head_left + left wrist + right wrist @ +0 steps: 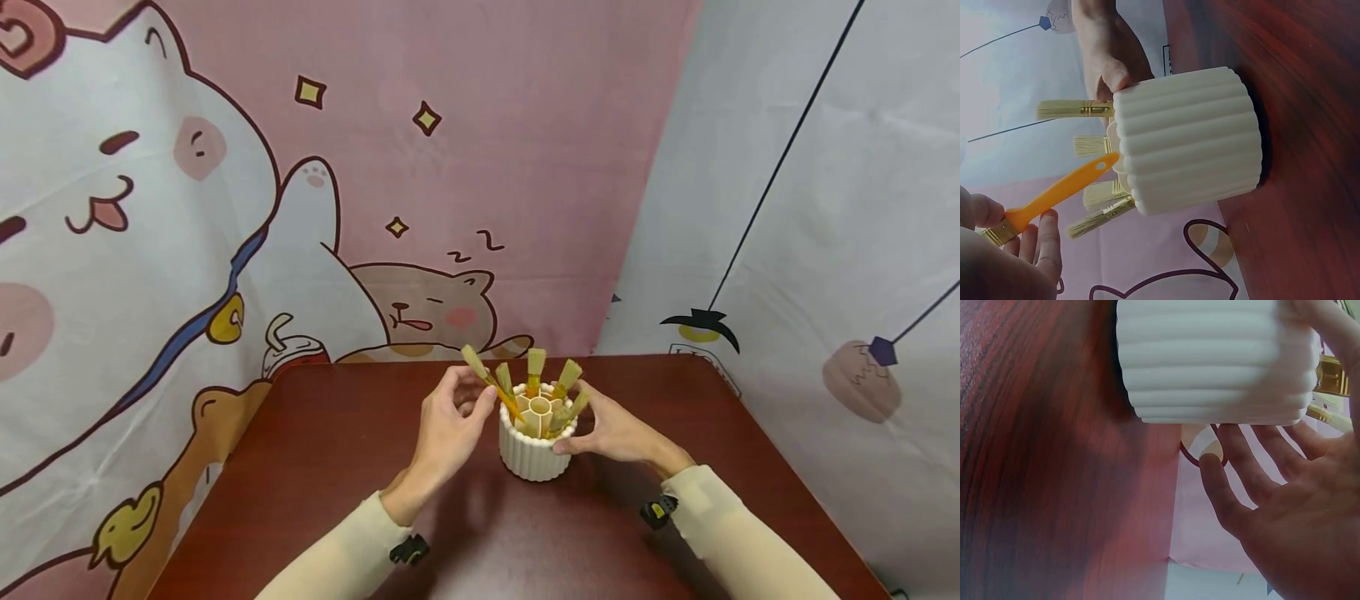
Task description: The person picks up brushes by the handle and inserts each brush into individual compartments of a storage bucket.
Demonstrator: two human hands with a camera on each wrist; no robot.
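A white ribbed cup (pixel 534 454) stands on the dark red table (pixel 337 450) with several straw-bristled brushes (pixel 536 364) upright in its compartments. My left hand (pixel 486 400) pinches one orange-handled brush (pixel 487 379) by its metal ferrule, the handle tip at the cup's rim. In the left wrist view that orange-handled brush (pixel 1060 190) slants from my left hand (pixel 1013 228) to the cup (pixel 1188 140). My right hand (pixel 581 421) is at the cup's right side, thumb against the wall. Its fingers (pixel 1235 487) are spread and clear of the cup (pixel 1216 359).
A pink and white cartoon-cat cloth (pixel 225 208) hangs right behind the table, and a pale cloth (pixel 825 208) on the right. The table's front half (pixel 525 542) is bare wood between my sleeves.
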